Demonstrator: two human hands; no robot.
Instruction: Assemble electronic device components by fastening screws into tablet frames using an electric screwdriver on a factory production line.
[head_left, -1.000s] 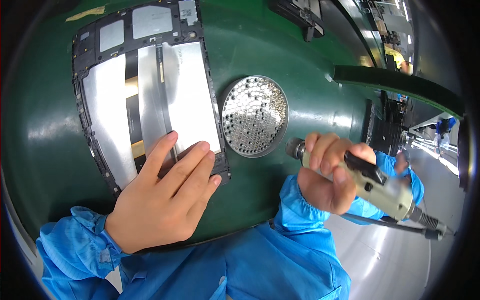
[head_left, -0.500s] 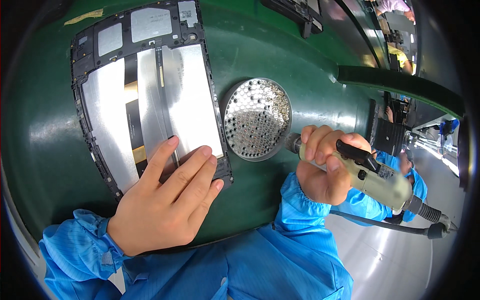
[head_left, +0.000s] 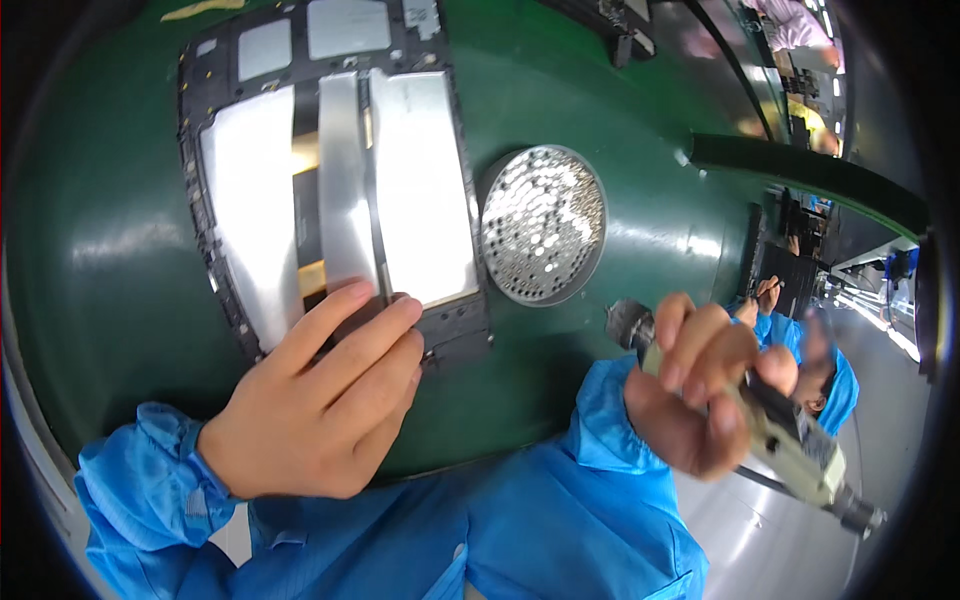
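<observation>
A tablet's inner assembly (head_left: 455,335), with a black frame and silver battery panels, lies on the green mat in front of me. My left hand (head_left: 315,405) rests over its near edge, fingers stretched out along the central strip and battery; the thumb is hidden. To the right, my right hand (head_left: 690,395) is wrapped round a pale green electric screwdriver (head_left: 795,450), held above the bench edge. Its dark nose (head_left: 628,324) points left, and the bit is not clear. Between hand and tablet stands a round metal dish of small screws (head_left: 543,225).
The green work mat (head_left: 390,435) covers the bench. A yellowish strip (head_left: 203,9) lies at the far left. Dark parts (head_left: 620,30) sit at the back. A green bar (head_left: 810,175) spans the right side. Beyond it, a co-worker in blue (head_left: 835,385) sits at work.
My right hand and the screwdriver have moved right and nearer to me, away from the dish. The tablet and dish sit farther right in the picture. My left hand stays on the tablet.
</observation>
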